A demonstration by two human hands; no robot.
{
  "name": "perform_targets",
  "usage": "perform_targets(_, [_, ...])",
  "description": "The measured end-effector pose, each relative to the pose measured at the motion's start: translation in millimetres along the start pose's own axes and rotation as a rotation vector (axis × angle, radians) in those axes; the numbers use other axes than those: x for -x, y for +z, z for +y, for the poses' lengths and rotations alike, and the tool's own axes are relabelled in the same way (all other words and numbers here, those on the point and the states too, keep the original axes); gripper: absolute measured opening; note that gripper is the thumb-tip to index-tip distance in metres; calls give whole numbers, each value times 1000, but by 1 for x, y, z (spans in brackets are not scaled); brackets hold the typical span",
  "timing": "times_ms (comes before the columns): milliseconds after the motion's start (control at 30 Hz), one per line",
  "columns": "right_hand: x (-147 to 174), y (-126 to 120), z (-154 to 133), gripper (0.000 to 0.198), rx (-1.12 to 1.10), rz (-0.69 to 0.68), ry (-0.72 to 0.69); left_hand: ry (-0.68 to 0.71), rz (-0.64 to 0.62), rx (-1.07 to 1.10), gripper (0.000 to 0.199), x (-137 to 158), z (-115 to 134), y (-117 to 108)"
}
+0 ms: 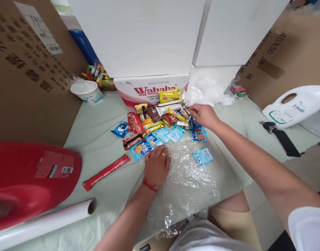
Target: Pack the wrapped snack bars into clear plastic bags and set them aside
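Observation:
A heap of wrapped snacks (152, 118) lies in front of the carton. My right hand (205, 116) reaches into the heap's right side, fingers bent together beside a small brown-and-white packet (185, 113); what they grip is hidden. My left hand (157, 166) rests flat on a clear plastic bag (186, 181), fingers stretched toward a blue snack packet (141, 149) and nothing in its grasp. Another blue packet (203, 156) lies apart on the plastic, to the right. At the left, a long red stick packet (106, 172) lies alone on the cloth.
A Wahaha carton (154, 89) and white boxes (139, 38) stand behind the snacks. On the left are a paper cup (88, 92), a red jug (37, 174) and a white roll (45, 223). Black-handled scissors (281, 137) and a white detergent bottle (298, 106) lie right.

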State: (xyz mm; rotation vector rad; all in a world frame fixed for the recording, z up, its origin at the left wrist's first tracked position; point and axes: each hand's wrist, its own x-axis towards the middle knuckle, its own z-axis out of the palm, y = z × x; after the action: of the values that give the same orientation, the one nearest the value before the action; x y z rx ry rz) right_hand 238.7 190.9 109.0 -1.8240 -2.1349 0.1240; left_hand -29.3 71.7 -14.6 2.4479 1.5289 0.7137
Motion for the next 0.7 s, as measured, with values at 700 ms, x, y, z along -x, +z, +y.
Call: perform_targets(700, [-79,-29,-30,37,-7,71,-154,-98,-61,159,34,-4,1,-5])
